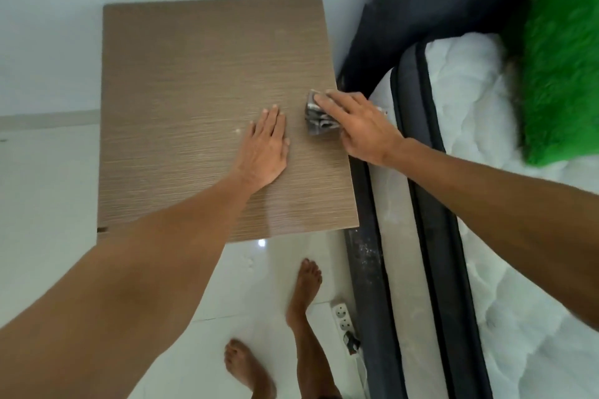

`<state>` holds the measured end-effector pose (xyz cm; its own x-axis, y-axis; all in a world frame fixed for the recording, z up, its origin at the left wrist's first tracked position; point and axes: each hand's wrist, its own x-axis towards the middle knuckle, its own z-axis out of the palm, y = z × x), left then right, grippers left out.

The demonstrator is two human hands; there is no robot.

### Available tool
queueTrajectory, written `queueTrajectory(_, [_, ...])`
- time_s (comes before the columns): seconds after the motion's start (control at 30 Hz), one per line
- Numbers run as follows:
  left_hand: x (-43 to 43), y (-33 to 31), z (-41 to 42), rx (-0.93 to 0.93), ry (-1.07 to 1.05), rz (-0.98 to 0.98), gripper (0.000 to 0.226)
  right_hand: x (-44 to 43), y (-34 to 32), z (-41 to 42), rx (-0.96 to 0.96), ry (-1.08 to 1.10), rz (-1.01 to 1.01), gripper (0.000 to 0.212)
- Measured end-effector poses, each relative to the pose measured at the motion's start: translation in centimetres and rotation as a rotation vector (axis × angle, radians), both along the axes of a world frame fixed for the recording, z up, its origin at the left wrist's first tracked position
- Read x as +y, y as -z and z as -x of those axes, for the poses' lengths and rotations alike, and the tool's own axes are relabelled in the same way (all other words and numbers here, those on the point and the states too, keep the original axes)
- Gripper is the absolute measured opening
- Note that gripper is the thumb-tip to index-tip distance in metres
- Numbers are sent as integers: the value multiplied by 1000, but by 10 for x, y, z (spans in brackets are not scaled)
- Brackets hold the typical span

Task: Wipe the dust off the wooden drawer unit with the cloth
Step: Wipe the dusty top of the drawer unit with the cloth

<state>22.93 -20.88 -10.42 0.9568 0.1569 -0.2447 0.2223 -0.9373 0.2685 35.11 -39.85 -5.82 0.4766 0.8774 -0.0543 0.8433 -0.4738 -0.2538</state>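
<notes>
Cloth (316,120), grey and bunched, is lying on top of the wooden drawer unit (194,74), close to its right edge. The right hand (359,126) is pressing down on it, fingers stretched out over the fabric. The left hand (265,146) is resting flat on the wood just left of the cloth, fingers straight and together. A bed (470,81) is standing along the unit's right side, carrying a green fluffy pillow (564,58). Bare feet (304,282) are standing on the white floor (48,204), near a power strip (343,317).
</notes>
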Motion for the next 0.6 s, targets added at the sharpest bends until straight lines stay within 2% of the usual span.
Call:
queueTrajectory(0.27, [-6, 26, -12, -60, -88, -99, 57, 86, 30, -150, -41, 145, -92, 66])
queueTrajectory(0.43, [-3, 27, -13, -78, -92, -115, 56, 132, 40, -183, -41, 189, -32, 67])
queueTrajectory(0.6, [-4, 28, -12, -62, -99, -107, 56, 138, 52, -180, 0, 170, 37, 67])
